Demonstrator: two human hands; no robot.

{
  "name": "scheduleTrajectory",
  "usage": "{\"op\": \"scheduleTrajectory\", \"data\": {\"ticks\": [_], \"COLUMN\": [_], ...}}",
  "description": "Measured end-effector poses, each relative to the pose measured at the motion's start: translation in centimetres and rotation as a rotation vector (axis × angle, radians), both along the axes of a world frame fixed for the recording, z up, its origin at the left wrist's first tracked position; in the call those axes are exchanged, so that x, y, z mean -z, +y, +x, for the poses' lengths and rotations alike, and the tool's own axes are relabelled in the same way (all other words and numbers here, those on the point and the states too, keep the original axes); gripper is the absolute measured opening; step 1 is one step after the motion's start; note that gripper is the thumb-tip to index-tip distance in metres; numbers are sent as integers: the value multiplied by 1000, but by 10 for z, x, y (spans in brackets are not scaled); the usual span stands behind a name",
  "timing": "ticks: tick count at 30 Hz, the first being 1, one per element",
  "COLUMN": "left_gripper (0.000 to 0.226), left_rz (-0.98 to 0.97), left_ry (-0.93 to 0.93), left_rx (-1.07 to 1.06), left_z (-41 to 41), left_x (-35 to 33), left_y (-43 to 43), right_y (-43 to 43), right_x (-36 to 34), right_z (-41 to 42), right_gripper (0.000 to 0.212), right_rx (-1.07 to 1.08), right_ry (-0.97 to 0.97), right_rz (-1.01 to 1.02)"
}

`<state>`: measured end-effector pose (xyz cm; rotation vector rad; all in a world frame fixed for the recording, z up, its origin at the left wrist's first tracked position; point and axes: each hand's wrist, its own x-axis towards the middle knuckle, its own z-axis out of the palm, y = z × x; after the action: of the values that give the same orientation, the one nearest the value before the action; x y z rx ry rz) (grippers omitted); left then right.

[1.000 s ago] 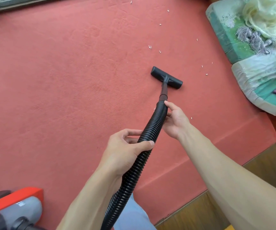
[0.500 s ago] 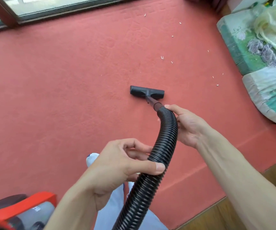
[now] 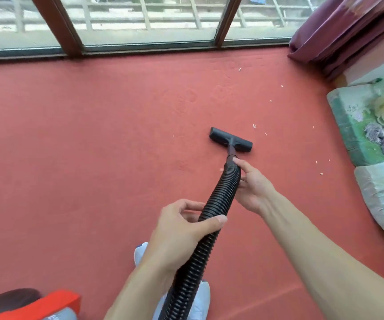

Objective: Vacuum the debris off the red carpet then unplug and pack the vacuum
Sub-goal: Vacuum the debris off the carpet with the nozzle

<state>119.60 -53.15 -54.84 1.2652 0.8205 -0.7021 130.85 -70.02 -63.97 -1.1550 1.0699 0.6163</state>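
A black ribbed vacuum hose (image 3: 218,199) runs from the bottom centre up to a flat black nozzle (image 3: 230,139) lying on the red carpet (image 3: 94,146). My left hand (image 3: 181,229) grips the hose at mid-length, thumb across its top. My right hand (image 3: 251,183) holds the hose just behind the nozzle's neck, index finger stretched along it. Several small white scraps of debris (image 3: 254,126) are scattered on the carpet to the right of and beyond the nozzle. The red and grey vacuum body (image 3: 36,306) sits at the bottom left corner.
A window with a dark frame (image 3: 140,46) borders the carpet's far edge. A maroon curtain (image 3: 338,26) hangs at the top right. Folded green and white bedding (image 3: 352,125) lies along the right side. My feet in pale covers (image 3: 140,252) stand below the hands.
The view has tilted up, showing the window. The nozzle has swung to the right, closer to the white scraps, with both hands keeping their hold on the hose.
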Motion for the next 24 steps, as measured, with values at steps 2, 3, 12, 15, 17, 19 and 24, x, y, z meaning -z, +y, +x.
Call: {"op": "scheduleTrajectory", "data": {"ticks": [2, 3, 12, 15, 17, 19, 24], "left_gripper": [29, 28, 28, 32, 32, 33, 32], "left_rz": [-35, -49, -50, -47, -47, -65, -103], "left_ry": [-42, -75, -380, -413, -392, -345, -178], "left_rx": [7, 10, -82, -88, -113, -144, -185], "left_z": [10, 15, 80, 102, 109, 113, 125], "left_x": [-16, -27, -136, -143, -136, -121, -72], "left_y": [25, 37, 100, 101, 98, 89, 57], "right_y": [14, 21, 99, 111, 112, 104, 75], "right_x": [-20, -32, -155, -167, -159, -139, -79], "right_z": [9, 14, 98, 131, 142, 150, 161], "right_gripper": [49, 50, 44, 36, 35, 36, 32], "right_rx": [5, 14, 110, 107, 67, 16, -6], "right_ry": [17, 19, -35, -92, -116, -130, -103], "right_rz": [60, 92, 286, 248, 206, 142, 1]}}
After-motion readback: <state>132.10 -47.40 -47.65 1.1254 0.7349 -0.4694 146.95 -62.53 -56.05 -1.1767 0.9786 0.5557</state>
